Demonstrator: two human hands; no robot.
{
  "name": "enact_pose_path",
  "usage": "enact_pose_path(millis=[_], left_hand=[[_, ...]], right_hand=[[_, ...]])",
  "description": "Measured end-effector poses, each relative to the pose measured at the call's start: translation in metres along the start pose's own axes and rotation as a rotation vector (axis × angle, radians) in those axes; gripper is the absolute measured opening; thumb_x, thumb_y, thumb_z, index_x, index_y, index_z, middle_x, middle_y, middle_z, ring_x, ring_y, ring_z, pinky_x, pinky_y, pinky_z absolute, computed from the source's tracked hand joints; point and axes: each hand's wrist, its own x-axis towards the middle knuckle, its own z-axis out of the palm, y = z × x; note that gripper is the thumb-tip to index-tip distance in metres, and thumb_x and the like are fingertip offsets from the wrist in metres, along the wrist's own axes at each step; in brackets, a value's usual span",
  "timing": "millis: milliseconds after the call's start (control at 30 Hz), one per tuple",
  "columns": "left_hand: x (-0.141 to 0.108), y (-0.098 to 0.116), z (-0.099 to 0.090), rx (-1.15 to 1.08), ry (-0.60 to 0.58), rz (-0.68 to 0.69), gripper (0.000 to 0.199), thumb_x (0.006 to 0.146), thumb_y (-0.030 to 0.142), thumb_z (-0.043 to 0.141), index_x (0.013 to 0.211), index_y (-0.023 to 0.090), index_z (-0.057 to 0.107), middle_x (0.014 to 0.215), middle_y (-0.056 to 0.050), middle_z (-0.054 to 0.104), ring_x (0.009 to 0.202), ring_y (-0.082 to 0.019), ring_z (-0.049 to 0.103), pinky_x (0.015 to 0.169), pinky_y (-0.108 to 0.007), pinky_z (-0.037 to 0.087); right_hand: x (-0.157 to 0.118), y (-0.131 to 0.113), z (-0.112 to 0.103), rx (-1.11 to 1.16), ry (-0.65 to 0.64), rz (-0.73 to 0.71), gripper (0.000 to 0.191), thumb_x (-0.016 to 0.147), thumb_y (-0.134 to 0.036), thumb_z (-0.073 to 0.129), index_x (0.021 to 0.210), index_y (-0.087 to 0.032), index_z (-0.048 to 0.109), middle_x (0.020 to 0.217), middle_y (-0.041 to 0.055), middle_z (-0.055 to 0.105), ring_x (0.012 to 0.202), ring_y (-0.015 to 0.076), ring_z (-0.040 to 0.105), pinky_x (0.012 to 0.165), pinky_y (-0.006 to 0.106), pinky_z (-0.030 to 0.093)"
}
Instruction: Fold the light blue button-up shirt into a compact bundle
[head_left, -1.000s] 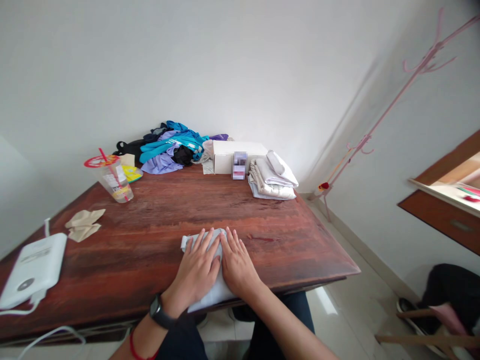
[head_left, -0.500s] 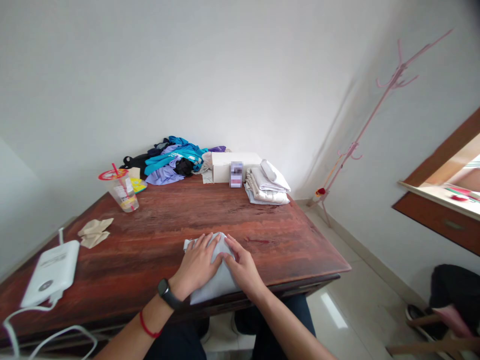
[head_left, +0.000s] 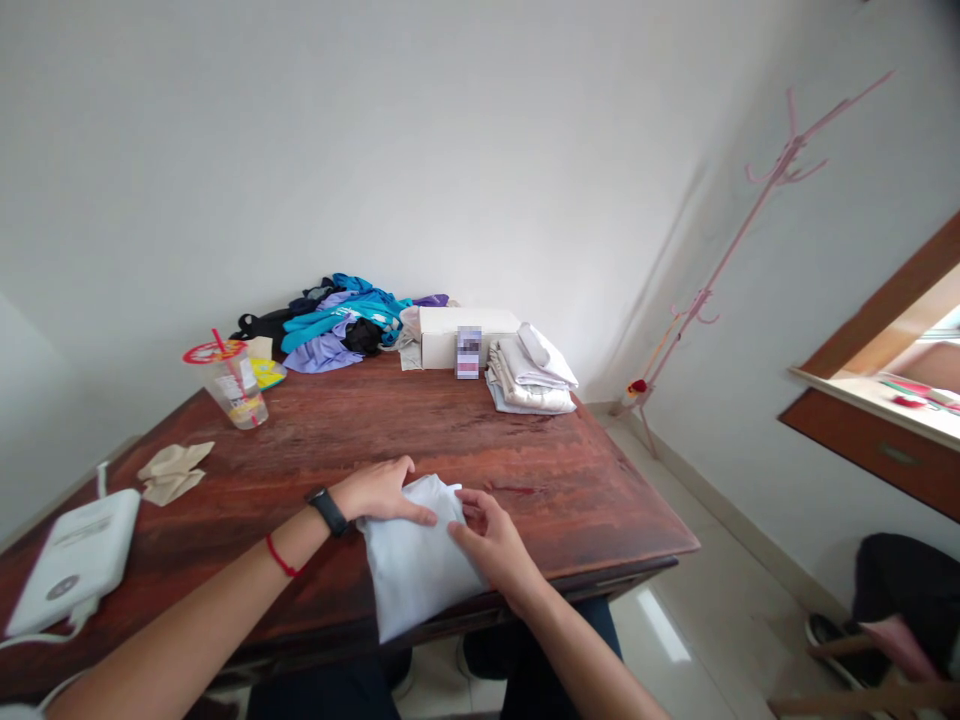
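A pale, almost white folded garment (head_left: 420,570) lies at the table's front edge, its near corner sticking out past the edge. My left hand (head_left: 382,492) grips it at the far left, thumb across the top and fingers round the far side. On the right, my right hand (head_left: 487,535) holds the other edge, thumb on top and fingers curled at the far right corner, where a bit of white cloth pokes up. The exact kind of garment does not show. My left wrist has a dark band and a red string.
Behind, a stack of folded clothes (head_left: 531,370) sits by a white box (head_left: 439,345) and a small box (head_left: 468,355). Left are a clothes heap (head_left: 330,330), a plastic cup (head_left: 236,390), a crumpled napkin (head_left: 172,472) and a power bank (head_left: 79,560) with a cable.
My hands have moved apart from the garment's middle to its two sides. The left hand has turned, with its fingers now round the far edge. More of the garment shows, and the view has shifted slightly.
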Motion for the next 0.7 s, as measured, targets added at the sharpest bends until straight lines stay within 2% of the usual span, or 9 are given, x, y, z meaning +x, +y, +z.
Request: enact_pose_path(millis=[133, 233, 367, 500, 633, 700], left_hand=[[0.002, -0.002, 0.007, 0.011, -0.002, -0.017, 0.083, 0.055, 0.087, 0.069, 0.101, 0.018, 0.066, 0.107, -0.015, 0.074, 0.095, -0.035, 0.069, 0.073, -0.035, 0.046], [0.001, -0.002, 0.007, 0.01, -0.009, 0.01, 0.074, 0.059, 0.086, 0.068, 0.09, 0.019, 0.065, 0.101, -0.012, 0.074, 0.089, -0.033, 0.068, 0.067, -0.032, 0.041], [0.0, 0.001, 0.003, -0.127, -0.065, 0.089, 0.066, 0.064, 0.076, 0.073, 0.095, 0.018, 0.064, 0.101, -0.009, 0.072, 0.089, -0.029, 0.066, 0.066, -0.029, 0.039], [-0.001, 0.004, 0.003, -0.263, -0.159, 0.192, 0.061, 0.065, 0.069, 0.076, 0.094, 0.018, 0.06, 0.096, -0.003, 0.068, 0.084, -0.023, 0.062, 0.064, -0.027, 0.038], [0.002, 0.011, 0.006, -0.297, -0.122, 0.225, 0.057, 0.064, 0.065, 0.079, 0.088, 0.018, 0.056, 0.087, 0.0, 0.061, 0.076, -0.018, 0.054, 0.061, -0.025, 0.034], [0.005, 0.016, 0.005, -0.314, -0.083, 0.237, 0.056, 0.065, 0.065, 0.078, 0.086, 0.019, 0.055, 0.085, 0.001, 0.058, 0.075, -0.017, 0.052, 0.061, -0.025, 0.032]], right_hand=[[0.001, 0.005, -0.003, -0.118, -0.004, -0.047, 0.054, 0.072, -0.031, 0.072, 0.123, -0.016, 0.061, 0.123, 0.015, 0.068, 0.111, 0.0283, 0.068, 0.09, 0.041, 0.058], [0.002, 0.006, -0.005, -0.194, -0.018, -0.075, 0.058, 0.072, -0.028, 0.072, 0.127, -0.015, 0.06, 0.13, 0.0165, 0.063, 0.106, 0.0257, 0.068, 0.088, 0.039, 0.058], [0.003, 0.003, -0.008, -0.239, -0.033, -0.085, 0.061, 0.072, -0.027, 0.073, 0.129, -0.015, 0.059, 0.129, 0.0162, 0.064, 0.105, 0.0257, 0.067, 0.092, 0.041, 0.056], [0.001, -0.004, -0.007, -0.184, -0.043, -0.076, 0.056, 0.074, -0.027, 0.074, 0.129, -0.016, 0.062, 0.121, 0.0139, 0.07, 0.108, 0.0274, 0.068, 0.095, 0.042, 0.055], [0.002, -0.008, -0.009, -0.073, -0.018, -0.065, 0.052, 0.079, -0.033, 0.073, 0.127, -0.016, 0.064, 0.115, 0.0141, 0.071, 0.103, 0.0271, 0.072, 0.094, 0.042, 0.057], [0.005, -0.009, -0.013, -0.036, 0.036, -0.072, 0.06, 0.077, -0.039, 0.077, 0.13, -0.016, 0.062, 0.122, 0.016, 0.069, 0.11, 0.0287, 0.07, 0.095, 0.042, 0.056]])
